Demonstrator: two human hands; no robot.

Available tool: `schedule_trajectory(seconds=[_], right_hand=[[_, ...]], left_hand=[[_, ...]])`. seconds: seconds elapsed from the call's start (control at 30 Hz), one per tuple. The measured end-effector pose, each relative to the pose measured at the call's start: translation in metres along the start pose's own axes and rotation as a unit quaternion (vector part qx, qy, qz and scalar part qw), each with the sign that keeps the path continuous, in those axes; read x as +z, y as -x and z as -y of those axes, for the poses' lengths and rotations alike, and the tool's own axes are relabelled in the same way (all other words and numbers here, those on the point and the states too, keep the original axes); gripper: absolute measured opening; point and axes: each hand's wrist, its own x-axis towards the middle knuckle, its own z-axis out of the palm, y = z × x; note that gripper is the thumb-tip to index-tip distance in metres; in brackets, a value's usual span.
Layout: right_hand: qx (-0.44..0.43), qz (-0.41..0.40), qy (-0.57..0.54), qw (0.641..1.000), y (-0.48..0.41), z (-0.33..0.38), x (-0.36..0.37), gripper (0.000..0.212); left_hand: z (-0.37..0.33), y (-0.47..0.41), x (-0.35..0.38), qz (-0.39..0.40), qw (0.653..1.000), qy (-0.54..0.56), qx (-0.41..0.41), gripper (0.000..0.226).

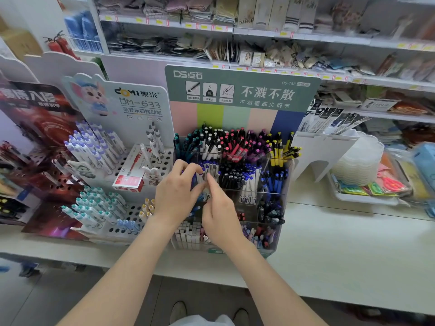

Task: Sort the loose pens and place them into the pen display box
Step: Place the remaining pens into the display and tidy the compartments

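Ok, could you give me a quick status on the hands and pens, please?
Left hand pinches blue-capped pens over box. Right hand fingers on same bunch, grip unclear. Nothing blocking.

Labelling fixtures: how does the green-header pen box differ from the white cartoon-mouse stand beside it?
Pen box: clear compartments, crammed, many colours. White stand: round holes, many empty, mostly white pens. Left hand grips blue-capped pens in the box; the stand is untouched. Both sit on the white counter.

A stationery shop aisle
Branded pen display box (pixel 242 89) at 12 o'clock, more pen stands (pixel 141 100) at 10 o'clock, and stocked shelves (pixel 259 31) edged with yellow price tags (pixel 283 33) at 1 o'clock
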Motion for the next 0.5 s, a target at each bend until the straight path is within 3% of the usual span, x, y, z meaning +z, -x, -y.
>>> schedule_trajectory(seconds=[0.07,0.13,0.27,0.4,0.5], right_hand=[[0.021,-0.098,0.018,0.995,0.006,0.000,0.002,0.054],[0.091,-0.119,0.029,0.988,0.005,0.003,0.001,0.048],[0.146,-0.014,0.067,0.987,-0.009,0.004,-0.004,0.061],[0.102,0.085,0.077,0.988,-0.023,0.007,-0.003,0.076],[0.073,0.110,0.068,0.989,-0.030,0.010,-0.002,0.068]], left_hand=[[-0.002,-0.006,0.004,-0.013,1.000,-0.005,-0.023,0.025],[-0.005,-0.009,0.008,-0.022,0.999,-0.004,-0.033,0.025],[-0.003,-0.007,0.010,-0.017,0.999,0.027,-0.023,0.039],[0.007,-0.007,0.007,0.011,0.998,-0.003,0.061,0.045],[0.012,-0.005,0.005,0.002,0.994,-0.055,0.096,0.040]])
